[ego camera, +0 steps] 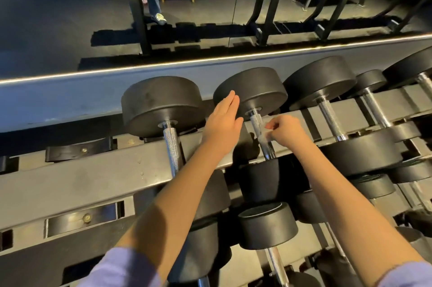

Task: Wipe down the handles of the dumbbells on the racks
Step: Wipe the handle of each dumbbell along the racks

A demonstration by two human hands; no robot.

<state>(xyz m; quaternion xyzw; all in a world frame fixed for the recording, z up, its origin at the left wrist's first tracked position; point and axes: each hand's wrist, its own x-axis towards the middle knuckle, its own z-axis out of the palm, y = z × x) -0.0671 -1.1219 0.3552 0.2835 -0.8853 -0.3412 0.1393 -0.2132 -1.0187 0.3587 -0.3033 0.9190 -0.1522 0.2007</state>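
Mid-wipe on the second dumbbell (252,90) from the left, top row of the rack (93,181). Right hand (286,131) has its fingers curled, pinching a small pale wipe (263,138) against the handle (257,123), roughly mid-shaft. The wipe is blurred, so can't tell how far it wraps. Left hand (224,123) is flat, fingers straight and together, laid against the left edge of the far head. It grips nothing and looks like steadying. I'd call this handle in progress, not done. The next move needs the wipe run along the full knurl, head to head, and round the underside. Then shift right to the next handle (329,118). Can't tell if the left handle (173,146) is wiped.
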